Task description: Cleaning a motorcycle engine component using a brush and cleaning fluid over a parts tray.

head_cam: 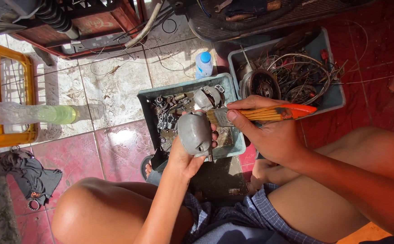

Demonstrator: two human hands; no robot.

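Head view: left hand (pixel 183 156) cups rounded grey metal casing (pixel 195 133), fingers wrapped round; looks heavy, rigid, prob. greasy. Right hand (pixel 269 133) fingers pinch orange-handled paintbrush (pixel 260 113).

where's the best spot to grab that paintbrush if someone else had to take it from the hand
Probably the free orange end of the paintbrush, coming from the picture's right. The handle lies nearly level, bristles pointing left against the grey metal part in the left hand. The right hand covers the ferrule end with its fingers, so only the tapered orange tail stands clear.
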